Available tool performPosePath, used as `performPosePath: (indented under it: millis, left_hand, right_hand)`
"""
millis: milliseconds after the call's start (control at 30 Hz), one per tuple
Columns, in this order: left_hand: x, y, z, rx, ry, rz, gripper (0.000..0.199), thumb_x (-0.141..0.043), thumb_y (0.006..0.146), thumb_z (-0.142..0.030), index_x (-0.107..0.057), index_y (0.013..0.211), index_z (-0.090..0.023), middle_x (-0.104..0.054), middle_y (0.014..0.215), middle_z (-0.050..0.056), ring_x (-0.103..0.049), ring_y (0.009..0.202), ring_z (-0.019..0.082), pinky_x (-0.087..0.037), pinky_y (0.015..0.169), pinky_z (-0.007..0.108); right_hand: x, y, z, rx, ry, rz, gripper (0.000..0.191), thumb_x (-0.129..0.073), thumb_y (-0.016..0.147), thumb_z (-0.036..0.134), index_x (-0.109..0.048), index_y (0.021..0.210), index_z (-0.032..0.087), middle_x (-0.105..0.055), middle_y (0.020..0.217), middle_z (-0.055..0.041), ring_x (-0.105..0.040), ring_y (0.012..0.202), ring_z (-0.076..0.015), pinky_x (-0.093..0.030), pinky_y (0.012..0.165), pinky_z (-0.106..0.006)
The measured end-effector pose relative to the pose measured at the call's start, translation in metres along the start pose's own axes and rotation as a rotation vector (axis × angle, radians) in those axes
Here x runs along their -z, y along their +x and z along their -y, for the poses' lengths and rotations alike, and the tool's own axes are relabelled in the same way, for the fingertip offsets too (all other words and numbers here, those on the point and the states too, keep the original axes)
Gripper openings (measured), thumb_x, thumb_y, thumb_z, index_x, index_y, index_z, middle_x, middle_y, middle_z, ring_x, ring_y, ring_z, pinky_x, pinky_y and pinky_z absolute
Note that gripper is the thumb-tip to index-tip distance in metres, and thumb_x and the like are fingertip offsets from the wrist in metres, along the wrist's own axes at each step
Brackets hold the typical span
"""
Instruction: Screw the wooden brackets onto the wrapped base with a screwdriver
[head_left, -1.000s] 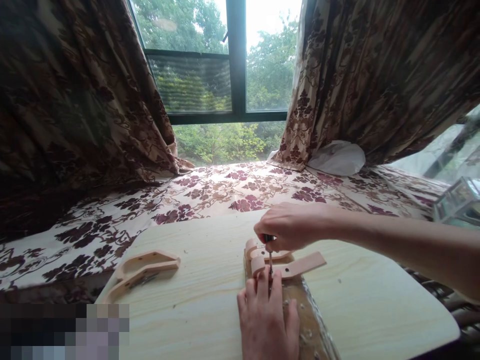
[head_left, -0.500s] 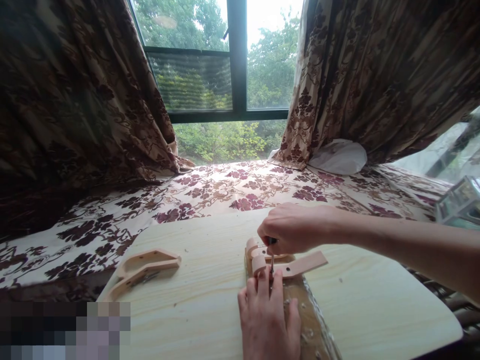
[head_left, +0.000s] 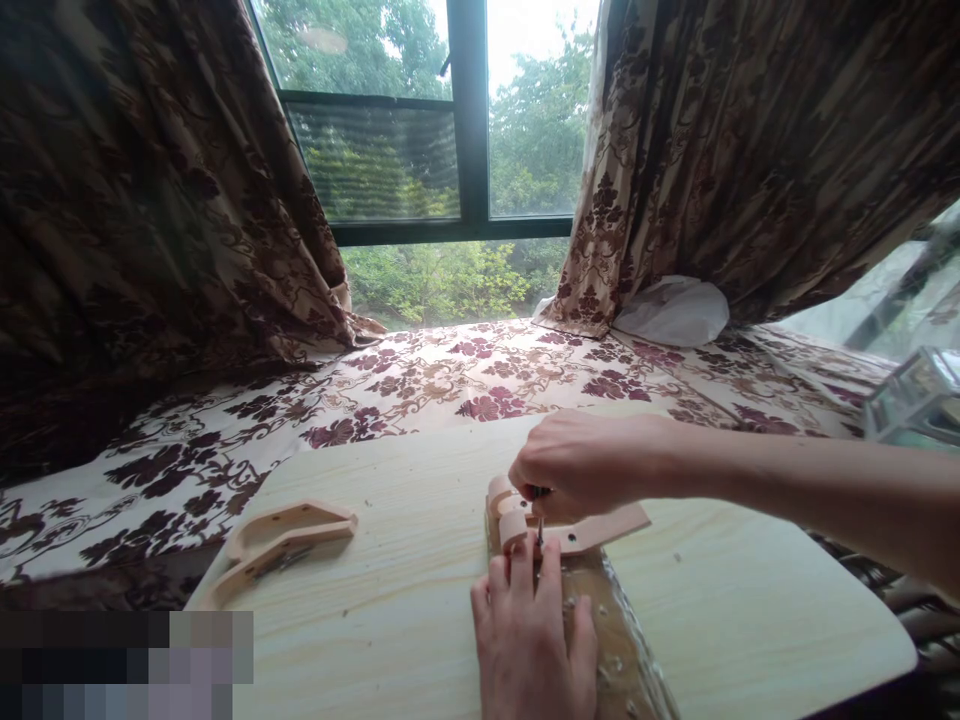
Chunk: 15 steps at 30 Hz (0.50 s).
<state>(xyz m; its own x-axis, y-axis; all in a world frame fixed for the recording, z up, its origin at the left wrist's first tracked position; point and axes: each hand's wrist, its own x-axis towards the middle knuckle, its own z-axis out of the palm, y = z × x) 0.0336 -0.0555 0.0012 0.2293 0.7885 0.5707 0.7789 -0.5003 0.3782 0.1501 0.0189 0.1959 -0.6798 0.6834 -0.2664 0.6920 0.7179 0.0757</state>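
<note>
My right hand (head_left: 566, 465) is closed around the dark handle of a screwdriver (head_left: 540, 530), whose thin metal shaft points down at a pale wooden piece (head_left: 609, 526). That piece has dark holes and a rounded end. It lies across a brown block (head_left: 600, 625) with a ragged, shiny edge. My left hand (head_left: 534, 630) lies palm down on the block, fingers stretched out, its fingertips touching the wooden piece beside the screwdriver tip. Part of another rounded wooden piece (head_left: 501, 488) shows behind, partly hidden by my right hand.
Two angled wooden parts (head_left: 292, 530) lie on the left of the pale wooden board (head_left: 405, 620), with small dark metal bits beside them. Patterned cloth (head_left: 420, 385) covers the surface beyond. A white bag (head_left: 675, 310) and a glass box (head_left: 915, 400) stand at the right.
The view has shifted slightly. My right hand has turned a little around the screwdriver, which stays on the wooden piece. My left hand keeps its place.
</note>
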Motion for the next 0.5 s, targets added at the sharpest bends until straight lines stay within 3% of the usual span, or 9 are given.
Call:
performPosePath:
  millis: [133, 367, 500]
  left_hand:
    - [-0.0009, -0.0009, 0.0013, -0.002, -0.014, -0.002, 0.042, -0.05, 0.082, -0.026, -0.055, 0.123, -0.026, -0.056, 0.128, 0.004, -0.05, 0.104, 0.027, -0.039, 0.084, 0.044]
    - [-0.0003, -0.0014, 0.0009, 0.003, -0.004, 0.015, 0.042, -0.05, 0.083, -0.028, -0.055, 0.124, -0.026, -0.055, 0.128, 0.006, -0.051, 0.103, 0.027, -0.04, 0.083, 0.044]
    - [-0.0009, -0.0019, 0.0013, -0.005, 0.019, 0.02, 0.042, -0.05, 0.083, -0.029, -0.054, 0.124, -0.026, -0.054, 0.129, 0.007, -0.051, 0.103, 0.027, -0.04, 0.083, 0.044]
  right_hand:
    - [0.0022, 0.0006, -0.0002, -0.074, 0.002, 0.014, 0.021, -0.053, 0.074, 0.025, -0.072, 0.078, 0.016, -0.065, 0.065, -0.0061, -0.035, 0.048, -0.0114, -0.022, 0.047, -0.027]
    - [0.0066, 0.0019, -0.0009, 0.03, 0.012, 0.068, 0.02, -0.052, 0.074, 0.019, -0.071, 0.08, 0.019, -0.065, 0.068, -0.0043, -0.039, 0.052, -0.0116, -0.023, 0.049, -0.027]
    - [0.0008, 0.002, -0.0053, -0.02, 0.047, 0.032, 0.021, -0.053, 0.074, 0.023, -0.071, 0.081, 0.016, -0.064, 0.066, -0.0052, -0.038, 0.051, -0.0118, -0.023, 0.048, -0.026]
